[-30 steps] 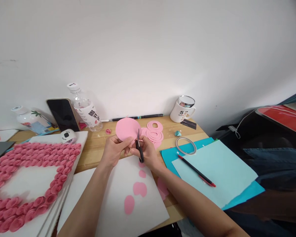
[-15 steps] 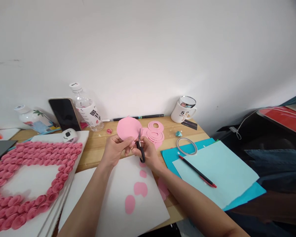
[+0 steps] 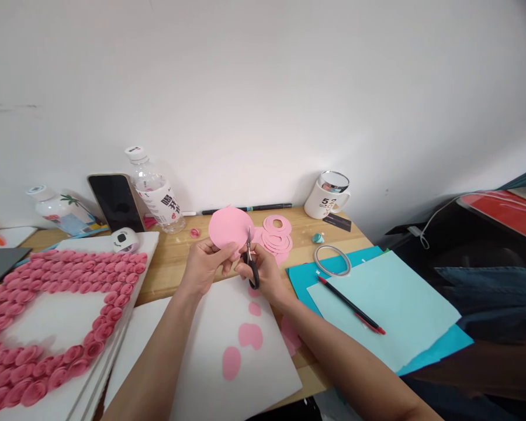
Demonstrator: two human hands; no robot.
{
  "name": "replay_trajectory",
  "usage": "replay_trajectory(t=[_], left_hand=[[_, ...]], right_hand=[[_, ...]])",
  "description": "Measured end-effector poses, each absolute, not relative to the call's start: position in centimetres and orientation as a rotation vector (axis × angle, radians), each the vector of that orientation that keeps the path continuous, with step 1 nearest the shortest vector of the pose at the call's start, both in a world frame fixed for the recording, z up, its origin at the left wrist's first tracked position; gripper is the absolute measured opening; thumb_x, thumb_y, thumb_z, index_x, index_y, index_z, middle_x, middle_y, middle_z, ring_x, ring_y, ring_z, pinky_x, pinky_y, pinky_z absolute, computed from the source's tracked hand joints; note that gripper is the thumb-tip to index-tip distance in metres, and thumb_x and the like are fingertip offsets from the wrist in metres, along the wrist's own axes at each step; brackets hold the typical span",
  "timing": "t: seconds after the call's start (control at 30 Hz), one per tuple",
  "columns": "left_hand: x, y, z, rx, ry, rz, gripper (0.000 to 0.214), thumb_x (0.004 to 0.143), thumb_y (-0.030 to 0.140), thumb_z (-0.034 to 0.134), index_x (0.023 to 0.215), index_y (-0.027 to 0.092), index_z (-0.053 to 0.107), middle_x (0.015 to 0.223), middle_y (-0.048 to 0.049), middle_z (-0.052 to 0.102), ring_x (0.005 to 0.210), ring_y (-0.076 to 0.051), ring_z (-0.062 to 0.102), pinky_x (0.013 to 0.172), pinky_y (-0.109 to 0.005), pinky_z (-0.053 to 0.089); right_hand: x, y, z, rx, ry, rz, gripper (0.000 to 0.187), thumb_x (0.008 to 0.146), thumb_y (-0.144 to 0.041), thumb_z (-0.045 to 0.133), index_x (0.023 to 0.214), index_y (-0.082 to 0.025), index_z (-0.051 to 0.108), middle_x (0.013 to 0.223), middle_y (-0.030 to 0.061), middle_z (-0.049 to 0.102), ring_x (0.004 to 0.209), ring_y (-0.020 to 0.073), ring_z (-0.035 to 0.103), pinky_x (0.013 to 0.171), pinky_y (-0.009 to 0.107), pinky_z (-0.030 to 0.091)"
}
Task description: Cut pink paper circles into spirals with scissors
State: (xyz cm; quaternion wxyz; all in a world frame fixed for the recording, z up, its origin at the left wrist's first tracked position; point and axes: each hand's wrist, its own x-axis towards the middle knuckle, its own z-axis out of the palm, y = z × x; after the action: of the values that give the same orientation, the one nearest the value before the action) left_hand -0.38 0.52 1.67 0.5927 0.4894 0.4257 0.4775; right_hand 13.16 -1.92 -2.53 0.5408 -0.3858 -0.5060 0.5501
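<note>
My left hand (image 3: 204,266) pinches the lower edge of a round pink paper disc (image 3: 228,228), held up over the wooden desk (image 3: 175,257). My right hand (image 3: 263,270) grips small black-handled scissors (image 3: 251,262), whose blades point up along the disc's right edge. Pink paper offcuts (image 3: 244,342) lie on a white sheet (image 3: 210,351) below my hands. Cut pink spirals (image 3: 275,234) are piled just behind my right hand.
A board with a ring of pink paper roses (image 3: 48,316) lies at left. A phone (image 3: 116,203), two bottles (image 3: 155,193) and a mug (image 3: 326,196) stand along the wall. Blue paper sheets (image 3: 386,304), a pen (image 3: 350,304) and a tape ring (image 3: 331,260) are at right.
The view has shifted slightly. My hands keep their hold, and the disc's top edge now shows a small notch; the scissors sit a touch further along the disc.
</note>
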Motion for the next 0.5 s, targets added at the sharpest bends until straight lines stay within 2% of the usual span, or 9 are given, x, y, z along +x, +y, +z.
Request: replay_trajectory(t=[0.2, 0.5], left_hand=[[-0.36, 0.46, 1.81, 1.128, 1.004, 1.122, 0.023, 0.065, 0.026, 0.071, 0.051, 0.014, 0.057, 0.04, 0.0034, 0.052, 0.033, -0.005, 0.042, 0.037, -0.02, 0.033], [-0.48, 0.59, 1.74, 1.138, 0.976, 1.135, 0.022, 0.067, 0.024, 0.07, 0.051, 0.014, 0.057, 0.04, 0.0042, 0.051, 0.033, -0.004, 0.041, 0.037, -0.019, 0.032]], right_hand=[[13.12, -1.79, -2.93, -0.906, -1.183, 1.335, 0.033, 0.066, -0.03, 0.071, 0.087, -0.019, 0.048, 0.057, -0.0068, 0.051, 0.045, 0.0069, 0.043, 0.044, 0.019, 0.032], [13.16, -1.93, -2.77, -0.925, -1.186, 1.336, 0.027, 0.069, -0.029, 0.067, 0.085, -0.019, 0.048, 0.052, -0.0079, 0.051, 0.042, 0.0073, 0.043, 0.042, 0.019, 0.031]])
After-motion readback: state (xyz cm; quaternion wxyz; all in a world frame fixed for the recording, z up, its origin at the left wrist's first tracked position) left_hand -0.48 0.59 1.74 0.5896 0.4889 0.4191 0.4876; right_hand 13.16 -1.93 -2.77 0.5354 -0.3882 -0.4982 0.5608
